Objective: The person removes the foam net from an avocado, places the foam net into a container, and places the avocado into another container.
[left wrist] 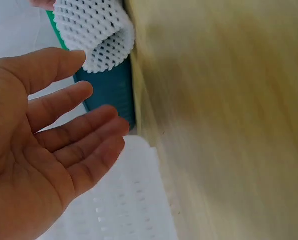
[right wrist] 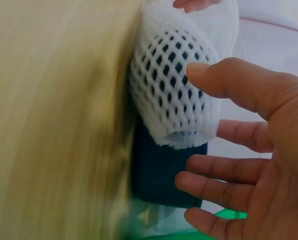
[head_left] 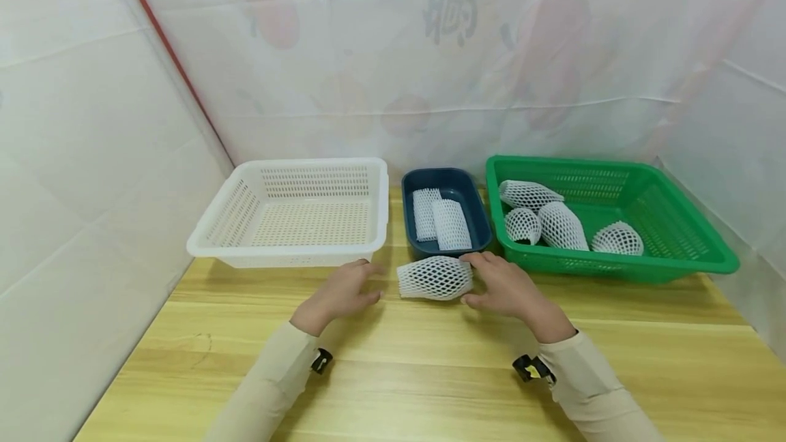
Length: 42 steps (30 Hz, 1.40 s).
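A white foam net sleeve (head_left: pixel 435 278) lies lengthwise in front of the small navy basin (head_left: pixel 477 220). Its mesh bulges in the middle, and an open end shows in the left wrist view. My right hand (head_left: pixel 505 286) is at the sleeve's right end, forefinger by the upper corner and thumb by the lower one. In the right wrist view the thumb (right wrist: pixel 224 80) overlaps the mesh, the forefinger tip is partly behind it, and the other fingers spread loosely. Left of the sleeve, my left hand (head_left: pixel 341 292) is apart from it, fingers relaxed and holding nothing.
Two flat foam net sleeves (head_left: pixel 452 225) lie in the navy basin. A white slotted basket (head_left: pixel 285 251) stands at left. The green basket (head_left: pixel 688 261) at right holds several net-covered pieces (head_left: pixel 617 239). A whitish sheet (head_left: pixel 381 53) hangs behind the wooden table (head_left: pixel 430 387).
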Tool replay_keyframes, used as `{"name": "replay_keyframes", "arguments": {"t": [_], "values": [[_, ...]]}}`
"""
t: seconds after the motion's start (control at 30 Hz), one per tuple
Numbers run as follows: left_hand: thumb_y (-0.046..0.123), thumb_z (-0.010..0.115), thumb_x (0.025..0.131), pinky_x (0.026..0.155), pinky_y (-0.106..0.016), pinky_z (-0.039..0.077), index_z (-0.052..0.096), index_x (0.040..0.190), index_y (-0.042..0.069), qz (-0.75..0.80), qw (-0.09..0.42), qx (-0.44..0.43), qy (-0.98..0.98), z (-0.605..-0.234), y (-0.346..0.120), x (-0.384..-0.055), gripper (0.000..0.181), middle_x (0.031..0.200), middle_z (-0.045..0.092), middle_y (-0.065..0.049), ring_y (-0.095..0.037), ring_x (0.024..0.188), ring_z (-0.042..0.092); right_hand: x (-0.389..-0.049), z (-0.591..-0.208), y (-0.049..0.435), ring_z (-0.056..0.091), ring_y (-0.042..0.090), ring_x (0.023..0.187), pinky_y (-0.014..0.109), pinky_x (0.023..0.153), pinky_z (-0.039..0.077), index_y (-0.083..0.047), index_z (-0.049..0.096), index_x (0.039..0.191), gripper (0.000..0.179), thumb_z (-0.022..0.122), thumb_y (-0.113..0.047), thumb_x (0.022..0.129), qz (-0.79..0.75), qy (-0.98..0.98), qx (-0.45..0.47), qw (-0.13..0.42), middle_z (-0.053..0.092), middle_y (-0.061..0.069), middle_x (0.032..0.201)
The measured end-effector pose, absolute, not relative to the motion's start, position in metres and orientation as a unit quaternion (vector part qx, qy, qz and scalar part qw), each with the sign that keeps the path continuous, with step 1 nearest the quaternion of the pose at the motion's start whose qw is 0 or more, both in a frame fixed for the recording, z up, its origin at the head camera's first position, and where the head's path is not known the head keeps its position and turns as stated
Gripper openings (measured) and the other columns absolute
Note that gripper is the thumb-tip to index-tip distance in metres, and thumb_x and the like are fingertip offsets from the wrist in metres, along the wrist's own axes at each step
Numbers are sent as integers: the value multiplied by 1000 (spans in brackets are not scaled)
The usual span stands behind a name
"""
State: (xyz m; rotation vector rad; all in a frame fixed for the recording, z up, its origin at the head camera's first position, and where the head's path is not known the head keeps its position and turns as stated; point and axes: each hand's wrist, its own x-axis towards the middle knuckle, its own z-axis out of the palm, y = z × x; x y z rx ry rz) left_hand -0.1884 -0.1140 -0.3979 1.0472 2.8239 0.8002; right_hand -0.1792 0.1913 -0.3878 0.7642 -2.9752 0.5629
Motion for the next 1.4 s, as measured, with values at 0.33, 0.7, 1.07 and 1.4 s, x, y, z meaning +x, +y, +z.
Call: {"name": "replay_keyframes", "arguments": {"t": [0.33,0.7,1.07,1.4], "values": [[-1,59,87,64,-26,47,67,103,-6,268,35,356,894,-406,-105,-199,18,89,66,-11,-11,67,52,-181,-393,197,51,38,109,52,86,43,-2,40,136,75,77,-24,76,210,-949,233,-16,48,23,128],[-3,56,88,53,-20,39,69,105,-3,291,42,353,888,-406,-94,-203,21,100,67,-13,-7,56,42,-185,-397,198,48,38,114,51,90,41,2,41,134,70,76,-17,77,235,-942,240,-17,47,23,129],[-8,60,83,66,-21,49,70,97,-1,349,-11,300,888,-410,-74,-203,18,95,68,-10,-13,76,58,-191,-404,194,48,37,115,48,93,40,8,45,129,64,76,-9,75,242,-936,255,-10,50,24,125],[-5,65,81,76,-36,52,63,102,-5,373,-28,336,864,-411,-63,-204,21,102,64,-19,-33,90,64,-192,-405,194,51,35,111,48,91,41,7,48,126,57,73,-4,76,231,-940,249,2,54,22,122]]}}
